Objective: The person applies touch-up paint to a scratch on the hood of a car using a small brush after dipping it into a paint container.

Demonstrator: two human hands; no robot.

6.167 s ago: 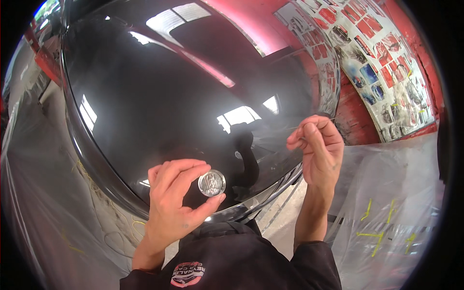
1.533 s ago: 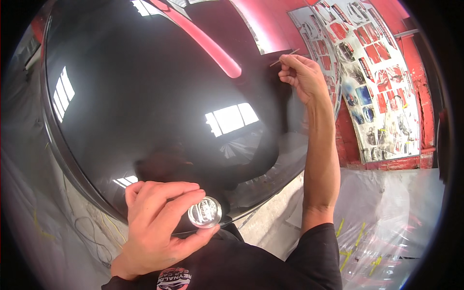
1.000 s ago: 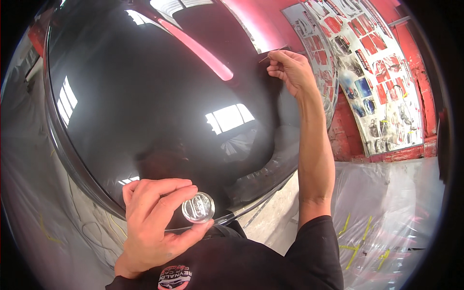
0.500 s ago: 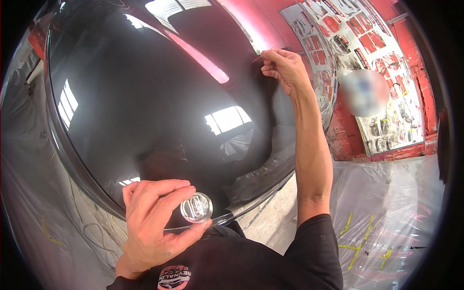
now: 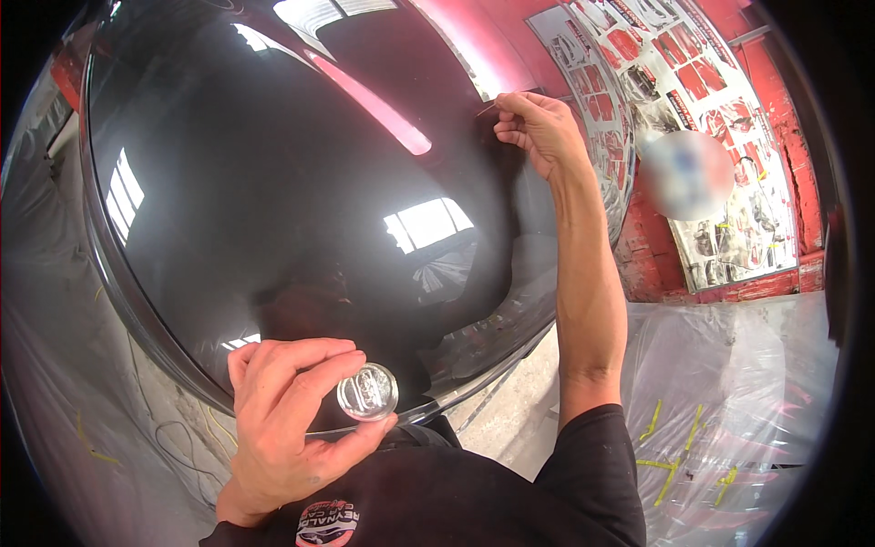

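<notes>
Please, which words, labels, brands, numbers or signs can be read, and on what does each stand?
Black shirt: a round badge bears lettering, which I do not copy.
Wall poster: printed captions, too small to read.
Silvery disc: surface marks, too unclear to read.

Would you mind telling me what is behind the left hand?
Above and beyond the left hand, which holds a round silvery object, a glossy black panel shows; a black shirt shows below. Whatever hand and object directly cover is hidden.
</notes>
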